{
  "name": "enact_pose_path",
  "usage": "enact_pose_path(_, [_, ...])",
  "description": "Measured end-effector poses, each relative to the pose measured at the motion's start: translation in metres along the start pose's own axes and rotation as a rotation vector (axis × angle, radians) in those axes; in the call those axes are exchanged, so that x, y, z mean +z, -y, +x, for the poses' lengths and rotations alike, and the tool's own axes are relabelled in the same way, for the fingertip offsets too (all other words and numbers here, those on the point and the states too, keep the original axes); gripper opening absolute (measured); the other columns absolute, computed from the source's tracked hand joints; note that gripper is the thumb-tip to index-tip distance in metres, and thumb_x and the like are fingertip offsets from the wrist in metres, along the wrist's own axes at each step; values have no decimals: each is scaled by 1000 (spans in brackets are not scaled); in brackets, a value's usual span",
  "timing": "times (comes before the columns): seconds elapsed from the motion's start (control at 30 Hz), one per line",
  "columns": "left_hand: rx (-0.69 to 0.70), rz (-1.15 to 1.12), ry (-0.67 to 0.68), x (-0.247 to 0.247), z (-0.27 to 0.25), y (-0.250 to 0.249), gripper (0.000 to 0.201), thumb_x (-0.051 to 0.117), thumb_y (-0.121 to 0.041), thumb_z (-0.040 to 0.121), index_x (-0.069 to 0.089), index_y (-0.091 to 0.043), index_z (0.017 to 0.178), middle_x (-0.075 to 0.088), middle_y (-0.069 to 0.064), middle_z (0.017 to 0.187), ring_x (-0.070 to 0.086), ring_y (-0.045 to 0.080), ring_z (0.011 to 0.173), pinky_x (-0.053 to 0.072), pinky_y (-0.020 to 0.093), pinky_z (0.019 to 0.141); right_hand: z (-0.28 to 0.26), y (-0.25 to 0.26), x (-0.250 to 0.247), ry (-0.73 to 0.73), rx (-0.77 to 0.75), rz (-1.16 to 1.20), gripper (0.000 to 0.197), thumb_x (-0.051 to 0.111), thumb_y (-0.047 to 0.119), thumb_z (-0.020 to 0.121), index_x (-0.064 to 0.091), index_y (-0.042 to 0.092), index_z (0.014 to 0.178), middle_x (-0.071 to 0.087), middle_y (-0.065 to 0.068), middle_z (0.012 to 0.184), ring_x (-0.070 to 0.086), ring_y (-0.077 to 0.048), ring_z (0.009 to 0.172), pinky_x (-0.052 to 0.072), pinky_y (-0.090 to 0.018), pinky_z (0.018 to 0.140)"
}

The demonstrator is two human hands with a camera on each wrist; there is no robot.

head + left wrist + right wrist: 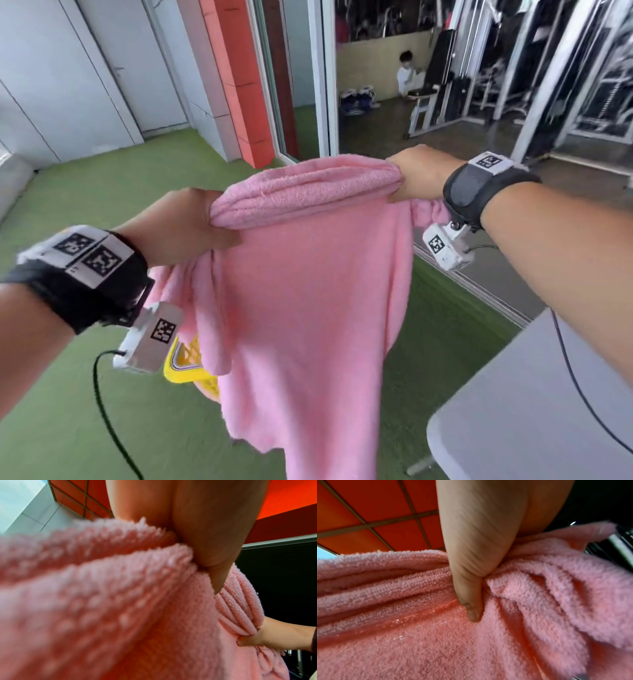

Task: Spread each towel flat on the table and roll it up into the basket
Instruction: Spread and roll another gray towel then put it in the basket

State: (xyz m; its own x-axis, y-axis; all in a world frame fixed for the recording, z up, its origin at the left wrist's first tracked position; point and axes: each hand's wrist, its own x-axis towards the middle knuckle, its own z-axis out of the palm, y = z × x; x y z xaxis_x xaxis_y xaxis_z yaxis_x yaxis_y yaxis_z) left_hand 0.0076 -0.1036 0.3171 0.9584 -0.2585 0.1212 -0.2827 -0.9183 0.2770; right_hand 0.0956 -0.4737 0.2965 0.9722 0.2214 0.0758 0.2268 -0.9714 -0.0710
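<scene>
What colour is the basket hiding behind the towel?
Yellow. The basket peeks out beside the pink towel, best seen in the head view.

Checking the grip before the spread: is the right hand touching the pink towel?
Touching. The right wrist view shows the right hand pinching bunched towel.

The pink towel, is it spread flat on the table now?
No. The pink towel hangs in the air, bunched along its top edge between the left hand and right hand, beside the table.
</scene>
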Motion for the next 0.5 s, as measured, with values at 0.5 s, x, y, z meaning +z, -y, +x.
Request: enact_pose_path(0.5, [89, -73, 242, 159, 104, -158, 34, 77, -22, 69, 64, -26, 100, 69, -5, 83, 66, 15, 76, 55, 36, 68, -30, -233, 85, 10, 270, -132, 16, 66, 29, 79, 60, 24, 93, 60, -7, 84, 59, -33, 78, 53, -38, 72])
